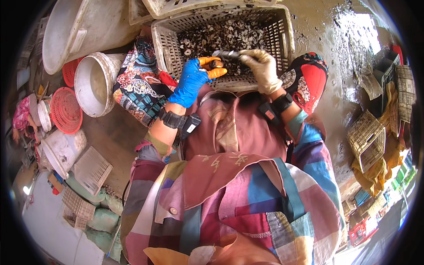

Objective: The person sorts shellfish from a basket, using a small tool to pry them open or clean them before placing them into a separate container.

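My left hand (195, 76) wears a blue glove with orange covers on the fingers. Pinched between those fingers is a small rounded brown piece of produce (216, 64), too small to name surely. My right hand (263, 69), in a whitish, stained glove, grips a short hand tool (232, 54) that looks like a small knife or peeler. Its bright end points left, just above the brown piece; whether they touch I cannot tell. Both hands are over the near part of a dirty white slotted plastic crate (222, 86). Dark and whitish peelings or scraps (228, 36) cover its bottom.
White buckets (111, 74) and a large tub (99, 26) stand at my left, near a red plastic colander (66, 110). Another person (23, 114) is at the far left. A crate (366, 140) lies on the right, beyond wet, muddy floor (334, 82).
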### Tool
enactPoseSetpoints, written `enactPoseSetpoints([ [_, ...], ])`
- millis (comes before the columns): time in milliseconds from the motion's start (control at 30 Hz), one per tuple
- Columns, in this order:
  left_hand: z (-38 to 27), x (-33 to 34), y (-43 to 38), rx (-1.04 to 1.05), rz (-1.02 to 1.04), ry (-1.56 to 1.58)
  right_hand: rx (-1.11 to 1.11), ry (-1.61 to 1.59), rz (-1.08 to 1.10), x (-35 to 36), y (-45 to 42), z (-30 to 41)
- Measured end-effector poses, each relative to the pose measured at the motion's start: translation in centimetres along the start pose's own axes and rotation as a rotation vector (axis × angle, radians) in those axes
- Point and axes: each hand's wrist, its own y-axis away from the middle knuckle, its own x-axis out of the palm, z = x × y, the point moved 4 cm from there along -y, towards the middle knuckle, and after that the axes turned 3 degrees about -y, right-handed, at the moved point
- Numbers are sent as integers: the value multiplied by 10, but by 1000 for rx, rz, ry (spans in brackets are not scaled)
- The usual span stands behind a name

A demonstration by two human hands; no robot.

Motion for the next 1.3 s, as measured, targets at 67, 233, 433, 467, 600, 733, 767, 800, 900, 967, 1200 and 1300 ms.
enactPoseSetpoints([
  [67, -3, 2, -2, 47, 17, -38, -2, -118, 110, 18, 15, 2],
  [233, -6, 4, -7, 70, 37, -85, 134, -125, 103, 18, 18, 4],
  [433, -12, -8, -38, 53, 114, -548, 162, -146, 18, 0, 7, 6],
  [467, -23, -12, -50, 138, 70, -524, 158, -155, -14, -6, 2, 4],
  [600, -84, -32, -106, 456, -132, -615, 136, -221, -123, -23, -8, -8],
  [733, -143, -36, -168, 777, -309, -910, 174, -285, -161, -28, -15, -18],
  [767, -150, -33, -183, 763, -350, -1000, 178, -291, -169, -28, -16, -16],
  [800, -152, -28, -197, 753, -300, -967, 178, -288, -164, -30, -17, -17],
  [900, -154, -18, -232, 743, -268, -1172, 169, -288, -148, -32, -21, -19],
  [967, -153, -6, -245, 506, -288, -1696, 190, -286, -133, -33, -21, -17],
  [1200, -155, -44, -226, 539, -263, -1004, 218, -337, -131, -33, -20, -13],
  [1300, -144, -57, -183, 330, -130, -243, 168, -369, -134, -27, -20, -13],
])
